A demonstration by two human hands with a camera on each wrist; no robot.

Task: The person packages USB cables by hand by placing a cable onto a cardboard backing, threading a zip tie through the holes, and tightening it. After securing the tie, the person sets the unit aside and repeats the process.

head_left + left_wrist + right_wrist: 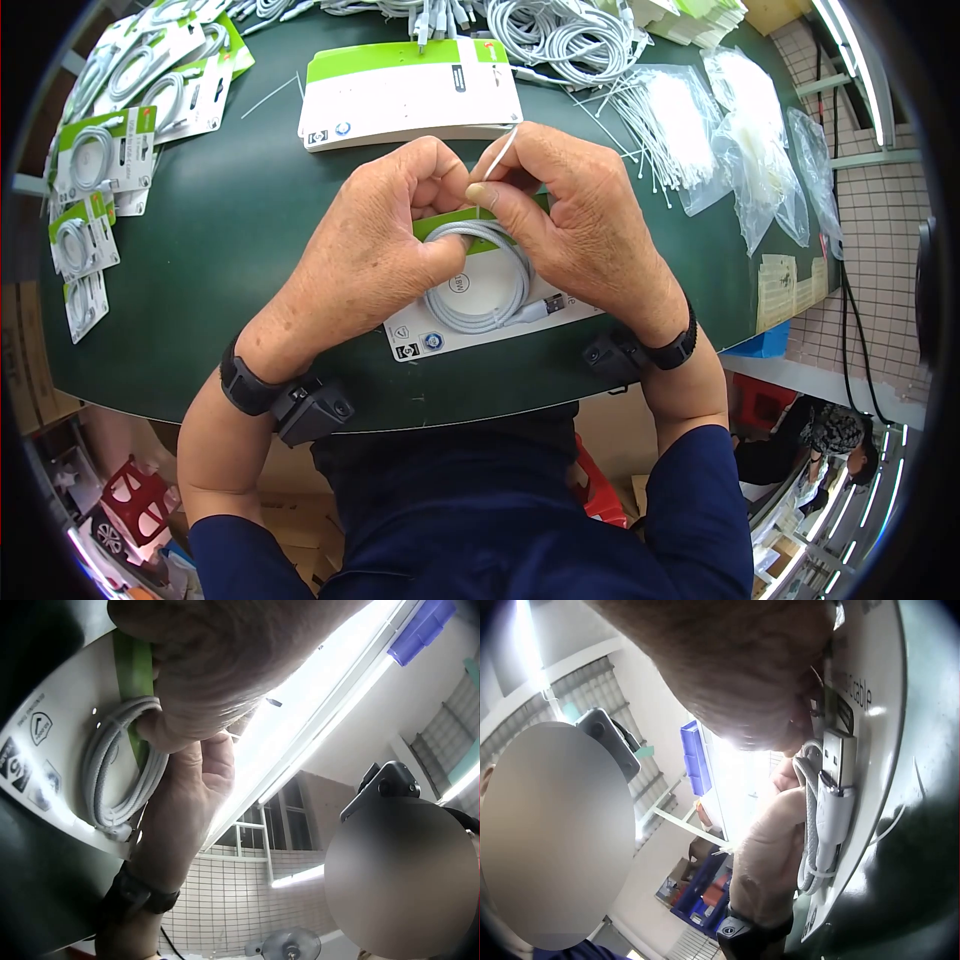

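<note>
Here we see a dark green table (pixel 230 230) in a tiled workroom lit by bright ceiling strips. Packaged cables line its left edge, loose white cables and bags of ties crowd its far edge and far right corner. Our fingertips hide the card's green top strip. Near the table's front edge lies a white backing card (pixel 480 320) carrying a coiled white cable (pixel 478 290). Our left hand (pixel 375 235) presses on the coil, fingers curled; our right hand (pixel 575 225) pinches a thin white tie (pixel 500 155) just above it.

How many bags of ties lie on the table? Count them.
3, all at far right: left bag, middle bag, right bag. Others may be hidden.
</note>
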